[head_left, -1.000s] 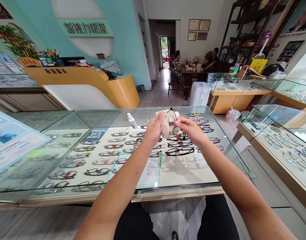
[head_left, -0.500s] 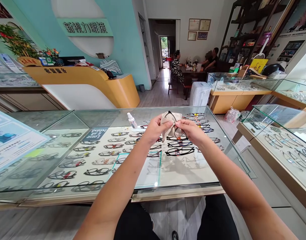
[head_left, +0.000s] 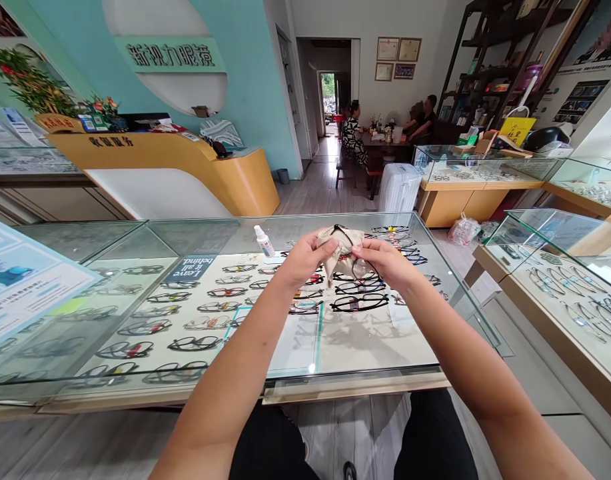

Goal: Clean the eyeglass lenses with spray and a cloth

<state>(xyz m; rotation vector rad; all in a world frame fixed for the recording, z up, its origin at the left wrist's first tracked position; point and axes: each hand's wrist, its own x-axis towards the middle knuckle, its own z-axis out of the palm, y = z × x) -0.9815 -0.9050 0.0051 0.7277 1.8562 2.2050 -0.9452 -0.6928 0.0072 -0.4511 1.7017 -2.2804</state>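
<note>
Above the glass display case (head_left: 355,353), my left hand (head_left: 308,257) pinches a beige cleaning cloth (head_left: 352,237) with thumb and fingers. The cloth is folded around part of a pair of dark-framed eyeglasses (head_left: 341,231). My right hand (head_left: 380,259) is closed on the other side of the glasses, thumb and forefinger together at the cloth's edge. One dark rim shows below the right fingers; the lenses are mostly hidden. A white spray bottle (head_left: 264,241) stands on the glass to the left of my hands.
Inside the case lie rows of eyeglasses (head_left: 359,303) and a dark blue sign (head_left: 192,268). A printed sheet (head_left: 25,287) juts in at left. Another glass case (head_left: 575,287) stands at right. Farther back are a yellow counter (head_left: 245,180) and people seated at a table (head_left: 380,143).
The cloth has shifted and bunched lower between my hands, its loose corner hanging down. My left fingers have moved slightly left, while both hands stay over the case.
</note>
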